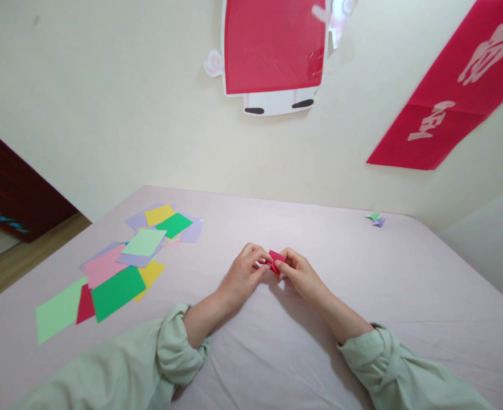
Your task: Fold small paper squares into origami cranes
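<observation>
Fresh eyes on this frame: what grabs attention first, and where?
Probably the big red decal at top centre of the wall, with the slanted red banner at upper right. Next, the spread of coloured papers on the left of the pale cloth. Then, near the middle, the small red paper held between the left hand and right hand.

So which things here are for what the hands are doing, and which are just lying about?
In the job:
small red paper, between both hands
left hand
right hand

Just about, untouched:
loose coloured sheets, on the left, though maybe spare paper
small green piece and small purple piece, far right
red banner, on the wall
</observation>
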Demonstrator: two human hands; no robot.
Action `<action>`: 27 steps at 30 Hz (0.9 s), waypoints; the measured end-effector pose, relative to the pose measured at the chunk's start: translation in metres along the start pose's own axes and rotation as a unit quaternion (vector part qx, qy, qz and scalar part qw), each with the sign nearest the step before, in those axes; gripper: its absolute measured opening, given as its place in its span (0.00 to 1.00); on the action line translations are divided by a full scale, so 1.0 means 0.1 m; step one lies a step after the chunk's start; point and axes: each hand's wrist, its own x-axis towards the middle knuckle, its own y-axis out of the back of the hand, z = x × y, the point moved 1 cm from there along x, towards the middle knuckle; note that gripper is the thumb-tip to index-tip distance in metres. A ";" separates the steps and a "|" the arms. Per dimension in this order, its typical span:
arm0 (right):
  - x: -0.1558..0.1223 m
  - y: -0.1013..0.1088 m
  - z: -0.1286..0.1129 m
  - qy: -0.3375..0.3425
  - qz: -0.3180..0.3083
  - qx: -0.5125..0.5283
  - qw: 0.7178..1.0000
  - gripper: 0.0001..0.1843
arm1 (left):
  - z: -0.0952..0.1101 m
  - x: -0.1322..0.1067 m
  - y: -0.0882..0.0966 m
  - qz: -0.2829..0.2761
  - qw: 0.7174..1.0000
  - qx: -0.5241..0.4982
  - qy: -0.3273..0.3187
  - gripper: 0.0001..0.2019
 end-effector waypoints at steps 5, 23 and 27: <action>0.00 0.00 0.02 0.006 -0.005 -0.004 1.000 0.17 | -0.04 0.03 -0.01 -0.014 0.998 -0.058 0.032 0.06; -0.03 -0.07 0.03 -0.010 -0.032 -0.031 0.999 0.18 | -0.06 0.04 -0.04 0.060 0.989 -0.098 0.098 0.04; -0.03 -0.08 0.03 -0.012 -0.029 -0.048 0.998 0.16 | -0.04 0.02 -0.06 0.069 0.990 -0.070 0.099 0.04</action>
